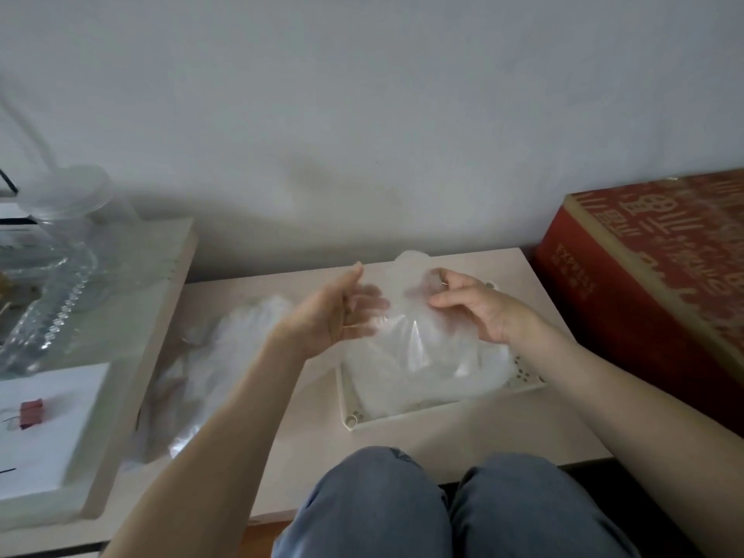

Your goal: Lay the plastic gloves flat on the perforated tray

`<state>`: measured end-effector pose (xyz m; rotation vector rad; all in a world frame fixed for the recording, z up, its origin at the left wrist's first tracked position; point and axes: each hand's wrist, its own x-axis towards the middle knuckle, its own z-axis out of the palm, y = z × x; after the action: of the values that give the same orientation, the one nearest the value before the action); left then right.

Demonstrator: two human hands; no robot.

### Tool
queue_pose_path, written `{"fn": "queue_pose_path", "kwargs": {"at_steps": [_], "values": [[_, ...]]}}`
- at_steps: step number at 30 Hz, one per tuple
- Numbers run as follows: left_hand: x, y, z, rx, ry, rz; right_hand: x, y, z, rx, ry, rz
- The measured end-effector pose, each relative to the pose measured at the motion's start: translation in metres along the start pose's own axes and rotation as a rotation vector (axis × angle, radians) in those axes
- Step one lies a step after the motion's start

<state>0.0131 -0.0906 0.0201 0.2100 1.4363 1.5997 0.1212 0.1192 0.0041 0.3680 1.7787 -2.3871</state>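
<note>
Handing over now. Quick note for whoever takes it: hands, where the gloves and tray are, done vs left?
Left hand: pinches one edge of a thin clear plastic glove.
Right hand: pinches the opposite edge.
The glove hangs spread just above the white perforated tray.
Done: a stack of clear plastic already lies in the tray; count cannot be told.
Left: lower this glove flat onto the stack, then likely carry on with the crumpled pile of clear gloves left of the tray.
</note>
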Motion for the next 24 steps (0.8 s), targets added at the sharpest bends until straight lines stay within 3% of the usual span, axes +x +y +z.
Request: {"fn": "queue_pose_path", "kwargs": {"at_steps": [2, 6, 12, 18, 24], "values": [[0.005, -0.005, 0.009, 0.222, 0.046, 0.051, -0.003, -0.002, -0.004, -0.025, -0.019, 0.049], [0.014, -0.022, 0.023, 0.340, 0.179, 0.120, -0.009, 0.003, -0.018, -0.081, -0.028, 0.134], [0.028, -0.050, 0.022, 0.653, 0.365, 0.257, -0.007, 0.017, -0.029, -0.026, 0.036, 0.108], [0.031, -0.059, 0.021, 0.805, 0.365, 0.243, -0.003, 0.022, -0.045, -0.233, 0.108, 0.153], [0.036, -0.069, 0.014, 0.997, 0.357, 0.235, -0.002, 0.024, -0.059, -0.464, 0.092, 0.363]]}}
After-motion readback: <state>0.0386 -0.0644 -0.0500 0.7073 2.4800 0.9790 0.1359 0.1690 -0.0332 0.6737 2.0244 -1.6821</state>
